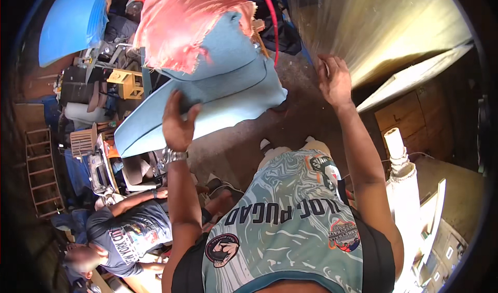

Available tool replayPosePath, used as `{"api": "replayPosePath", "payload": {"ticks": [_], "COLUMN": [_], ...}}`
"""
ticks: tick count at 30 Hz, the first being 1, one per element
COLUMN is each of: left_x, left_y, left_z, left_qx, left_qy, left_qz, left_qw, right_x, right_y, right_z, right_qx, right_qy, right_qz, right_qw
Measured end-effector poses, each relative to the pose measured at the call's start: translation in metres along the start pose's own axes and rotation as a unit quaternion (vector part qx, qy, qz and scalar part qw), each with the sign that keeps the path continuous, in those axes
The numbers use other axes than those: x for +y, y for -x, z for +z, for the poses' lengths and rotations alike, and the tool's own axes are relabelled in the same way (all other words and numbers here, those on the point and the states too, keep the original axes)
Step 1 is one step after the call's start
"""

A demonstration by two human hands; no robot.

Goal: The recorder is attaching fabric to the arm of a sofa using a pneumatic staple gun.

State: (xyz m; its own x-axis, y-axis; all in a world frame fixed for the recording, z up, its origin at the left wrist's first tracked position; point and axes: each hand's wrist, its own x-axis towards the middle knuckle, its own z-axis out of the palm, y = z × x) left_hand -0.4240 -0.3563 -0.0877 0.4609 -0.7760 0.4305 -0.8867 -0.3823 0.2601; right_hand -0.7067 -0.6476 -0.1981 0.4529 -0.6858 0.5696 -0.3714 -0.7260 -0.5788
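Note:
A large light-blue upholstered piece with a dark seam across it lies ahead of me. My left hand, a metal-banded watch on its wrist, is over its near left part with fingers and thumb apart; whether they touch the fabric I cannot tell. A frayed salmon-pink cloth drapes over the far part of the piece. To the right, my right hand is raised with loosely bent fingers and nothing visible in it. It is beside a large shiny yellowish sheet.
Another person sits at lower left. A wooden ladder, a small yellow wooden stool and a blue curved panel lie leftward. A red hose hangs past the piece. Upright pale rolls stand right.

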Motion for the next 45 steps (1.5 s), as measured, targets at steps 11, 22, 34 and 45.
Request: {"api": "replayPosePath", "payload": {"ticks": [11, 22, 34, 45], "left_x": [0.099, 0.101, 0.094, 0.092], "left_y": [-0.003, -0.012, -0.006, -0.01], "left_z": [0.046, 0.055, 0.06, 0.054], "left_qx": [-0.161, -0.234, -0.236, -0.247], "left_qy": [-0.061, -0.126, -0.098, -0.066], "left_qz": [0.181, 0.196, 0.163, 0.152], "left_qw": [0.968, 0.944, 0.953, 0.955], "right_x": [-0.043, -0.029, -0.034, -0.035], "right_y": [0.062, -0.016, 0.001, -0.05], "right_z": [0.093, 0.121, 0.104, 0.083], "right_qx": [-0.049, -0.213, -0.011, -0.208], "right_qy": [-0.316, -0.589, -0.404, -0.362], "right_qz": [0.204, 0.317, 0.147, 0.083], "right_qw": [0.925, 0.712, 0.903, 0.905]}}
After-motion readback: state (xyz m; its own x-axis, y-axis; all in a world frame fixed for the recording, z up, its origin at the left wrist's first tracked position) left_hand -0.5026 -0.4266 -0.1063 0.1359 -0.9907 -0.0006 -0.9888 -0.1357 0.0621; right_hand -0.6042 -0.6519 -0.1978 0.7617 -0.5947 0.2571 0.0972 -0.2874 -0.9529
